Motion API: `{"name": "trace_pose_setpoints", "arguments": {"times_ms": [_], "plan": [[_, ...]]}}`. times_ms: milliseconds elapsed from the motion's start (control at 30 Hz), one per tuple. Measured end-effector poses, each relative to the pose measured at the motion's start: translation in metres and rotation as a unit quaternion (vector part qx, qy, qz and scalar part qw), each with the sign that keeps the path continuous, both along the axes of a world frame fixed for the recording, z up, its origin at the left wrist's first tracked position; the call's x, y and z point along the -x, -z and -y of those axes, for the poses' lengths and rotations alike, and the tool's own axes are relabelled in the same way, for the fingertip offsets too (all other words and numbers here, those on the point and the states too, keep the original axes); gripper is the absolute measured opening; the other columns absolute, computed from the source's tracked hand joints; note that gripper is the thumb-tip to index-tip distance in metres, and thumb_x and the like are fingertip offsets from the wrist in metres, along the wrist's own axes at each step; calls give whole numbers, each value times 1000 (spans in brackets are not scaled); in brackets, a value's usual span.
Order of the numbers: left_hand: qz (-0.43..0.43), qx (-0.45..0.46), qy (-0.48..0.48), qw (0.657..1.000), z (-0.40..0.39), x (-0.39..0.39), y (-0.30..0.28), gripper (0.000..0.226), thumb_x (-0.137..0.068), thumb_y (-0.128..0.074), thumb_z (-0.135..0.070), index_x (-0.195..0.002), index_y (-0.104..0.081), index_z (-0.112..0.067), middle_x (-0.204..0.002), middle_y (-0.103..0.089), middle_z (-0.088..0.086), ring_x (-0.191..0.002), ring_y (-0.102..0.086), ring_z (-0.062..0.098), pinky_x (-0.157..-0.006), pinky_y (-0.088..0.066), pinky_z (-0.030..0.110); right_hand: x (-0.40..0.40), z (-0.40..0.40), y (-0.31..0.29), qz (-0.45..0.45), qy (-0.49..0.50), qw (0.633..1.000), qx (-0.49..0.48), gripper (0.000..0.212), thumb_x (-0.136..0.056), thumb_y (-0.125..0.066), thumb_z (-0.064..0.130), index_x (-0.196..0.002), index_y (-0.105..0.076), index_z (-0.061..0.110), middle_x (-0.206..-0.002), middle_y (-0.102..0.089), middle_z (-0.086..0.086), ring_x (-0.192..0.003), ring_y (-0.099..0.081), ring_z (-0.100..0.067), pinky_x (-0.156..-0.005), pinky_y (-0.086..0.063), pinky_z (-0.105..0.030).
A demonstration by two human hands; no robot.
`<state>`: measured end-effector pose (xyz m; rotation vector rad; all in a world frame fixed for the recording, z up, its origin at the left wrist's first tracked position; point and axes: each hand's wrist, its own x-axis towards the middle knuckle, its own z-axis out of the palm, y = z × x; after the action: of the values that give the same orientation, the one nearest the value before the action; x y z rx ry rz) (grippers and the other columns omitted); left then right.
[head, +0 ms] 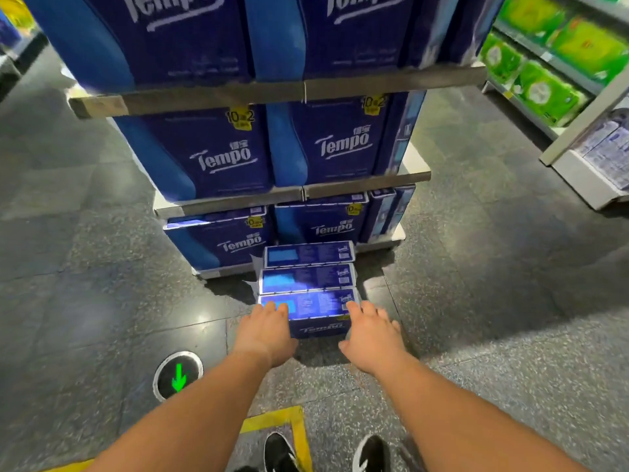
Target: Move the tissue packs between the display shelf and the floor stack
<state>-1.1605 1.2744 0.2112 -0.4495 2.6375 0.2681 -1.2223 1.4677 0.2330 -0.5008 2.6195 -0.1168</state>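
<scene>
Head view. Take the display shelf (235, 202) as your landmark: a tiered metal rack loaded on each level with large dark blue tissue packs (218, 155).

Directly in front of the shelf's bottom tier, three flat tissue packs lie on the floor (102, 216), side by side in a row that runs from the shelf toward you. The far pack (309, 254) touches the shelf base. The middle pack (308, 278) lies just beside it. The near pack (316, 310) is the one farthest from the shelf.

Your left hand (269, 330) rests on the left end of the near pack, fingers laid over its top edge. Your right hand (371, 330) is at the right end of the same pack, fingers spread wide and the thumb low at the pack's front corner. You cannot tell whether either hand grips the pack firmly.

To the left of the shelf, nearer you, a round floor marker (178, 375) shows a green arrow. Yellow floor tape (289, 427) runs beside your black shoes (279, 453). To the right of the shelf, a second rack (575, 93) carries green packs (544, 92).
</scene>
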Motion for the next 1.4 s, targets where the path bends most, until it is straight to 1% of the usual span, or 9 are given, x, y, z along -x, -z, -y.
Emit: {"name": "trace_pose_setpoints", "arguments": {"times_ms": [300, 533, 700, 900, 1000, 1100, 1167, 1267, 1400], "plan": [[11, 17, -23, 1000, 57, 112, 259, 111, -61, -71, -82, -148, -32, -24, -153, -34, 6, -141, -30, 33, -111, -32, 55, 118, 44, 272, -39, -77, 996, -10, 100, -71, -71, 68, -151, -28, 27, -151, -36, -2, -140, -30, -28, -111, -30, -53], [-61, 40, -16, 997, 63, 124, 398, 124, -59, -74, -80, -154, -20, -21, -166, -7, 5, -153, -1, 33, -121, -12, 57, 149, 50, 414, -36, -117, 992, -39, 115, -75, -70, 69, -157, -3, 24, -165, 3, -2, -152, -1, -29, -119, -14, -55], [-64, 69, 20, 995, 59, 114, 397, 116, -60, -80, -73, -147, -23, -22, -162, -12, 6, -150, -7, 31, -118, -18, 56, 149, 51, 406, -71, -143, 986, -48, 119, -70, -80, 59, -153, -4, 20, -154, -14, -7, -140, -20, -35, -115, -24, -54], [-57, 113, 75, 989, 63, 113, 395, 120, -61, -82, -67, -151, -17, -21, -151, -28, 5, -143, -23, 31, -114, -26, 52, 156, 41, 413, -49, -166, 982, -72, 111, -75, -83, 46, -153, -7, 25, -165, 8, -9, -150, -2, -38, -120, -14, -51], [-47, 119, 90, 988, 61, 111, 395, 109, -68, -78, -59, -151, -17, -21, -148, -29, 7, -138, -27, 32, -117, -19, 53, 153, 38, 416, -74, -184, 976, -92, 102, -81, -77, 40, -154, -7, 24, -163, -3, -13, -148, -7, -40, -118, -16, -51], [-41, 106, 89, 990, 63, 114, 388, 89, -68, -76, -51, -140, -31, -23, -141, -35, 7, -137, -29, 32, -120, -8, 59, 153, 41, 406, -92, -210, 967, -107, 99, -82, -73, 34, -154, -6, 24, -157, -16, -12, -148, -6, -39, -120, -3, -59], [-30, 95, 76, 992, 72, 124, 368, 86, -67, -75, -49, -137, -35, -22, -136, -36, 7, -135, -34, 32, -120, -12, 58, 163, 50, 385, -84, -199, 972, -90, 100, -79, -75, 33, -152, -7, 29, -156, -20, -8, -149, -8, -38, -120, 2, -61], [-23, 72, 67, 995, 90, 139, 313, 89, -61, -81, -52, -134, -40, -22, -131, -37, 4, -128, -41, 29, -114, -29, 47, 181, 64, 326, -75, -204, 973, -82, 103, -75, -78, 38, -153, -11, 30, -154, -27, -5, -144, -23, -34, -118, -10, -62], [-57, 76, 69, 993, 109, 150, 197, 98, -50, -81, -56, -133, -41, -24, -128, -36, 1, -122, -41, 26, -104, -36, 44, 196, 75, 209, -112, -211, 968, -82, 105, -71, -79, 44, -155, -17, 30, -154, -32, -4, -141, -30, -34, -113, -23, -61]]}}
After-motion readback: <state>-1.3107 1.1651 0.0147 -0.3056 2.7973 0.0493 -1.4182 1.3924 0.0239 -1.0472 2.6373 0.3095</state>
